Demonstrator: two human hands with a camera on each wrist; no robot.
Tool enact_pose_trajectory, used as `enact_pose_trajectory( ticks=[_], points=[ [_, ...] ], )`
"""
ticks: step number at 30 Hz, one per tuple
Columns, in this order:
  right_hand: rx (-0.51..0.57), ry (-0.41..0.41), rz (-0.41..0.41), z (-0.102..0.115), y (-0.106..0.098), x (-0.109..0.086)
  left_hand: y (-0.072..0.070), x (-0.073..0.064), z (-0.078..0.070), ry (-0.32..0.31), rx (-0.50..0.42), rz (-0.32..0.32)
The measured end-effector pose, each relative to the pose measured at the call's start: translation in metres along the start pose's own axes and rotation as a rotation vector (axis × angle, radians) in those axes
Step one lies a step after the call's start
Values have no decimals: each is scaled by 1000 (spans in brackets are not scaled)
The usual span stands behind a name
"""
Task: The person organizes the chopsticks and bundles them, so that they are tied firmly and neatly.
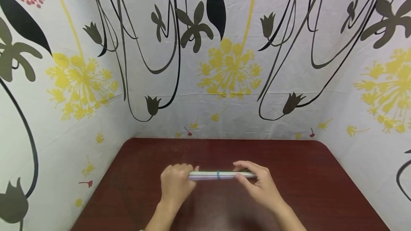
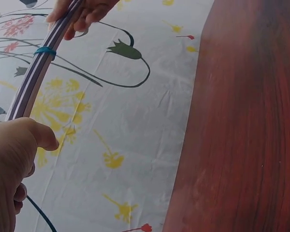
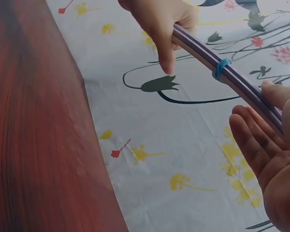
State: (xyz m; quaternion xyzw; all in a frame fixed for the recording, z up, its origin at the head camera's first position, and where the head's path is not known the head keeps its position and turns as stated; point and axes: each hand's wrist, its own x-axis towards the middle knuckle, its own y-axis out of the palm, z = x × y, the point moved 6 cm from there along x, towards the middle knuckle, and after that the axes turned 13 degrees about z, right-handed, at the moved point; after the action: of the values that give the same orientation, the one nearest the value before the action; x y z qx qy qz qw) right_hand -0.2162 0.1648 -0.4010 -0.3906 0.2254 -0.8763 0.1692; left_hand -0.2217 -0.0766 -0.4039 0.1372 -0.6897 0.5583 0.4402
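Note:
A bundle of thin, straight, straw-like rods (image 1: 205, 175), pale and lavender, is held level above the table. A blue rubber band (image 1: 218, 175) circles it near the middle. My left hand (image 1: 176, 181) grips the left end, its fingers wrapped round and covering that end. At the other end, my right hand (image 1: 261, 183) holds the rods loosely, thumb on the near side. In the right wrist view the right fingers (image 3: 253, 140) extend loosely behind the bundle, and dark purple and white stripes run along the rods.
Below the hands lies a dark red-brown wooden table (image 1: 144, 156) with rounded far corners. White cloth (image 1: 192, 81) printed with yellow, red, grey and black flowers stands behind it and along both sides.

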Motion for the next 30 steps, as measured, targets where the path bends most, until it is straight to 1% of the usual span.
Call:
enact_pose_trajectory(
  ticks=[3, 7, 10, 12, 14, 16, 18, 21, 24, 26, 28, 30],
  points=[
    [-37, 3, 15, 0, 0, 0, -1, 0, -1, 5, -9, -24],
    [-33, -7, 59, -3, -2, -1, -4, -1, -1, 49, -45, -44],
    [-19, -29, 96, -5, -4, -1, -4, 0, 1, 99, -76, -18],
    [-17, -44, 111, -6, -6, -1, -3, 1, 3, 129, -96, 22],
    [-28, -53, 115, -7, -8, -1, -2, 1, 6, 144, -110, 82],
    [-36, -58, 114, -8, -10, -1, 2, 2, 11, 138, -127, 163],
    [-48, -58, 112, -9, -11, -2, 6, 2, 17, 100, -158, 266],
    [-59, -49, 116, -12, -14, -2, 14, 1, 27, 7, -226, 439],
    [-66, -13, 124, -17, -17, -3, 22, -1, 37, -85, -336, 588],
    [-75, 12, 132, -22, -18, -3, 27, -3, 43, -120, -429, 655],
    [-88, 16, 141, -25, -18, -3, 32, -3, 47, -129, -524, 706],
    [-100, 29, 164, -29, -17, -4, 38, -4, 50, -120, -608, 747]
  ],
)
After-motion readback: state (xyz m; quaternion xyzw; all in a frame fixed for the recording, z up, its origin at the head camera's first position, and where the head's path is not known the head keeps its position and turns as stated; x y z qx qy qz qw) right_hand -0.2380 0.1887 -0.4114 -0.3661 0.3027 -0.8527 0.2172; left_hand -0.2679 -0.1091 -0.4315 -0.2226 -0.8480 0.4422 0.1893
